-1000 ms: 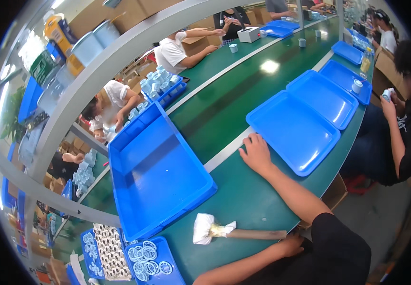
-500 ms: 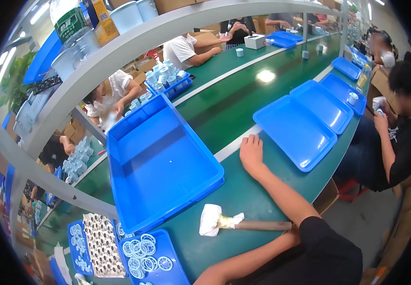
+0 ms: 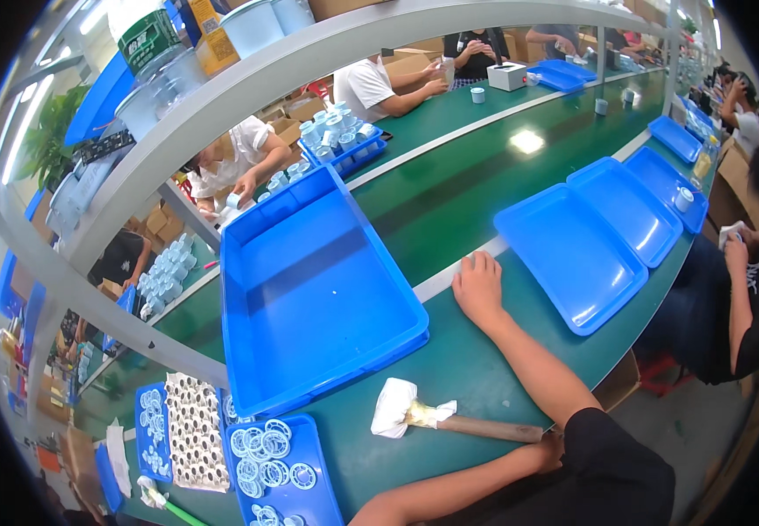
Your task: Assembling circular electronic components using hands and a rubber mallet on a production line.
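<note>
Mallet (image 3: 458, 424) beside left hand (image 3: 552, 451), whose grip we cannot tell; accidental nudge could drop it; right hand (image 3: 479, 287), loosely uncurled, seems empty.

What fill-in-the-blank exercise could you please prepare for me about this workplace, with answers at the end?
1. The hammer has a ____ wrapped head.
2. The table under the hammer is ____.
3. The deep blue box stands to the ____ of the flat trays.
4. The small tray beside the box holds light-blue ____.

Missing words: white; green; left; rings.
</note>
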Demonstrator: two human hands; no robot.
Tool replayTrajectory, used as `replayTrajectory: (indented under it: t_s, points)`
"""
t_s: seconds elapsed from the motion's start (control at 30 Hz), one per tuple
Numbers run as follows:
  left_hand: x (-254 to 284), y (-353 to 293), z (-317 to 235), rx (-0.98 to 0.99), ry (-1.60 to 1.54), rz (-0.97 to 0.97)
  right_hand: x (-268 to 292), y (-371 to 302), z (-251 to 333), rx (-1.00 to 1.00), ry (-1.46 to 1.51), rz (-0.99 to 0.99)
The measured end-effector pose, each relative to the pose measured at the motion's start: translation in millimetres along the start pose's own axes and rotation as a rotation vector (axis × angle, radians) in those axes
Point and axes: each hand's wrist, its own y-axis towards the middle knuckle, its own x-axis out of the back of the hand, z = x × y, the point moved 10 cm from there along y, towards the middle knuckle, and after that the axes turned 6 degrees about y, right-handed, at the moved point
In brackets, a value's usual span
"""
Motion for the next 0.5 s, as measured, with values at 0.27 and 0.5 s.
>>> replayTrajectory:
  t_s: [0.27,0.5]
  points:
    - [29.2,-19.1,-8.9,0.048,0.068,0.036,3.9,1.6,-2.0,0.004,0.011,-0.006]
    - [51.2,-29.2,-17.8,-0.105,0.043,-0.111,-1.3,1.4,0.1,0.020,0.027,-0.010]
